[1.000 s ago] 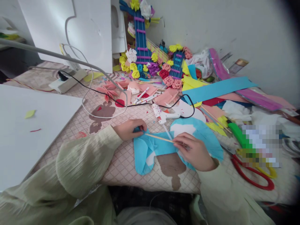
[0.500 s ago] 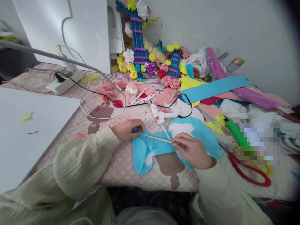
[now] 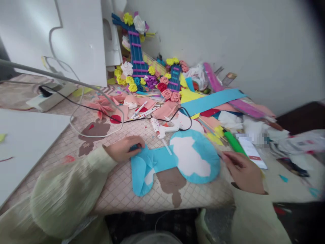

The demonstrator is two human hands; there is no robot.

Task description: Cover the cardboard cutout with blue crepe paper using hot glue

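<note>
A cutout [image 3: 162, 158] of white board, partly wrapped in blue paper, lies flat on the table, with a round end to the right and a narrow neck. My left hand [image 3: 126, 148] is closed on the folded blue paper at its left end. To the right of the round end is my right hand [image 3: 244, 172], its fingers drawn together. A thin dark tip pokes out past those fingers; the hand and sleeve cover the place where the scissors lay. The wooden stick is out of sight. Just above the neck rests a white glue gun [image 3: 165, 128], its nozzle side near the cutout.
Behind are pink paper pieces [image 3: 166, 110], marker pens [image 3: 144, 113], a blue strip [image 3: 215, 100] and paper-flower guitars [image 3: 138, 56]. Cables cross the table from a power strip [image 3: 52, 96]. A phone [image 3: 252, 152] and green tool [image 3: 235, 141] lie right. White board [image 3: 33, 145] lies left.
My right hand has moved right, off the cutout to where the scissors lay, and the wooden stick is no longer visible. My left hand stays on the blue paper. The view has turned right.
</note>
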